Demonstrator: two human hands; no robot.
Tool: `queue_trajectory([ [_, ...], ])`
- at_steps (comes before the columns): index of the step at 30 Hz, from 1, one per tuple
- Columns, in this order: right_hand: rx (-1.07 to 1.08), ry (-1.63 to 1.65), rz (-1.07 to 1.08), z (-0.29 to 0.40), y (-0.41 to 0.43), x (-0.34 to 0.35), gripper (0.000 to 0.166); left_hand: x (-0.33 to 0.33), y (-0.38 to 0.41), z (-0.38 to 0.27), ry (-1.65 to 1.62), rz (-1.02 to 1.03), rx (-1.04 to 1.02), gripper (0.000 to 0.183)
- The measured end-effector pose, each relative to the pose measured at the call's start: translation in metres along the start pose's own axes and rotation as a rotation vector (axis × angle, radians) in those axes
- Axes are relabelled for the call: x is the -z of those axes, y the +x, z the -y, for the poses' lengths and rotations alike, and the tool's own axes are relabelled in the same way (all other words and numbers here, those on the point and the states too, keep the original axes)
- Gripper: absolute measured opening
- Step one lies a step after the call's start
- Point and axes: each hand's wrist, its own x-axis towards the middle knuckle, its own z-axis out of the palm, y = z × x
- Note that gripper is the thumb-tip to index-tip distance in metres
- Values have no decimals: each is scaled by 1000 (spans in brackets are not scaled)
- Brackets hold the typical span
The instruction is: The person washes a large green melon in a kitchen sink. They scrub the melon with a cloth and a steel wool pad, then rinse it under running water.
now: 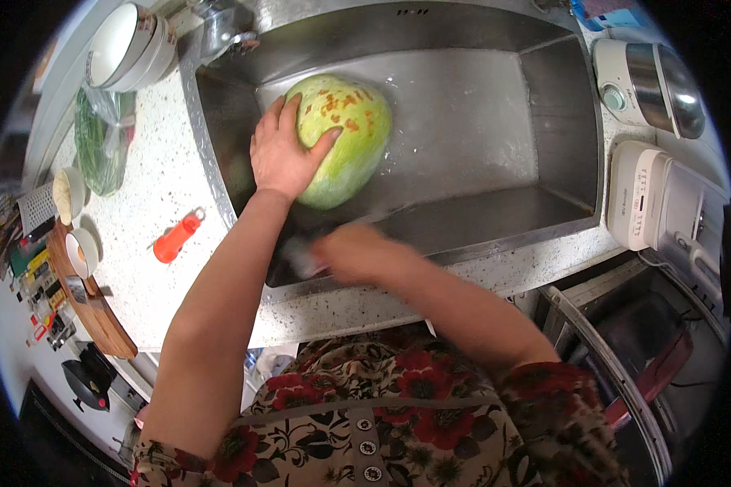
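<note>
A large pale-green melon or gourd with brown scars rests in the left part of a stainless steel sink. My left hand lies spread over its left side, thumb on top, touching it. Below the fruit, near the sink's front left corner, my right hand is curled and blurred by motion. A pale, shiny tool shows at its left side, too blurred to name. On the counter left of the sink lies a red-orange plastic implement with a ring at its end.
Stacked bowls, bagged green vegetables, a small bowl and a wooden board are at left. The faucet stands at the sink's upper left. Two appliances, one steel-lidded, one white, stand right of the sink.
</note>
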Motion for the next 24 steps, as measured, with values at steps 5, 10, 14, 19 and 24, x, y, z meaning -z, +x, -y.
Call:
queue_trajectory([
  [5,-139,50,179,-49,33,-8,28,0,2,0,-50,41,47,79],
  [10,-724,-21,158,-168,-22,40,40,-1,-8,10,-45,11,53,77],
  [14,-1112,-243,-27,-310,-123,45,40,-1,1,-6,-71,0,18,77],
  [19,-918,-411,108,-345,-137,29,42,-4,3,-5,-89,-12,-3,77],
  [24,-589,-307,251,-184,-9,32,35,0,1,-3,-67,-7,-1,77],
])
